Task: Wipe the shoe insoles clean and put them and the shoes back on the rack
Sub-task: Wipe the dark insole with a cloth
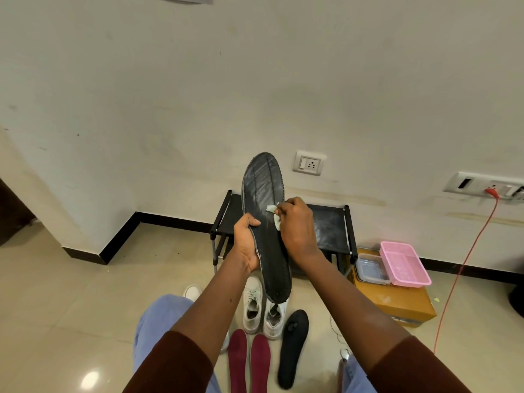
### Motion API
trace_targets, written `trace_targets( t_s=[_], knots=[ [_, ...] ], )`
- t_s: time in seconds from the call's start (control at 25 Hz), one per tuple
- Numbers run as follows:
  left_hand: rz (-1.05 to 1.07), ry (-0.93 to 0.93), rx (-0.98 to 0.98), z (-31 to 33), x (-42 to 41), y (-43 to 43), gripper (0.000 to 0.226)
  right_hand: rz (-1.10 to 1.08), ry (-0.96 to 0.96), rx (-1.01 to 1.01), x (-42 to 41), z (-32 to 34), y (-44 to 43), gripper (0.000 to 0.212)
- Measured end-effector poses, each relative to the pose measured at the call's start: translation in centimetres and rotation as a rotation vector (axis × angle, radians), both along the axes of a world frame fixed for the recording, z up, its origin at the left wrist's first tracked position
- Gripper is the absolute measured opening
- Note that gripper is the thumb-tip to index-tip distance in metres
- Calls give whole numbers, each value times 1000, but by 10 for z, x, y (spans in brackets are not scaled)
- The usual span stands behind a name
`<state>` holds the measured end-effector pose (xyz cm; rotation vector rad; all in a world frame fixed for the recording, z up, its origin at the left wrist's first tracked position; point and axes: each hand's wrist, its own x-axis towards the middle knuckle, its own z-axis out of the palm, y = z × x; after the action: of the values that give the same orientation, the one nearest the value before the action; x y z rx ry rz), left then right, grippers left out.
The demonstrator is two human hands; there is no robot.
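View: looked down from the person's head at both forearms, over a tiled floor by a pale wall.
Held insole: a long black insole (pixel 265 194) stood nearly upright in the air, toe end up, in front of the rack.
Left hand: the left hand (pixel 246 245) gripped the insole's left edge near its middle, thumb on the front face.
Right hand: the right hand (pixel 296 225) pinched a small pale wipe (pixel 273 214) and pressed it against the insole's face.
Rack: a low black shoe rack (pixel 330 225) stood against the wall, with no shoes visible on its top shelf.
On the floor: two white shoes (pixel 252 304), two maroon insoles (pixel 237 361) and a second black insole (pixel 293 347) lay near the person's knees.
Likely risk: the insole was held at one edge only, so a hard rub could probably bend it or twist it out of the grip and drop it onto the shoes below.
Second risk: the wipe was small and could slip from the fingers; the pale streaks near the toe might be missed.
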<state>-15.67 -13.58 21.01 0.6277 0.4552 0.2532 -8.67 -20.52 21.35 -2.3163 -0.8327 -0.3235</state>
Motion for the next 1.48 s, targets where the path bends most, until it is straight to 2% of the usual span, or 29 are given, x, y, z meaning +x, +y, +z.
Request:
trace_targets(
  t_s=[0.08,0.16,0.36,0.48,0.68,0.92,1.04,1.24,1.48],
  knots=[
    [25,26,14,1,1,-1,36,-20,12,1,1,4,1,19],
    [41,-17,-7,1,1,-1,46,-8,24,-45,-2,3,-1,21],
    [67,-27,-95,-4,5,5,48,155,81,-158,-26,-11,-11,35],
    [31,-28,-88,-5,3,4,59,225,96,-122,-38,-18,-11,32],
    [-27,-13,-46,-1,1,-1,59,127,18,-64,-28,-21,-12,17],
    [-82,52,-25,-6,2,-10,45,-89,26,-43,8,-12,-7,20],
    [-76,41,-43,-9,3,-6,46,-77,23,-38,5,-15,-10,19],
    [-90,-19,-106,-12,3,-3,60,61,96,37,-27,-27,-17,16],
    [-83,32,-89,-17,0,-7,58,-20,149,3,-42,-35,-23,22]
  ],
)
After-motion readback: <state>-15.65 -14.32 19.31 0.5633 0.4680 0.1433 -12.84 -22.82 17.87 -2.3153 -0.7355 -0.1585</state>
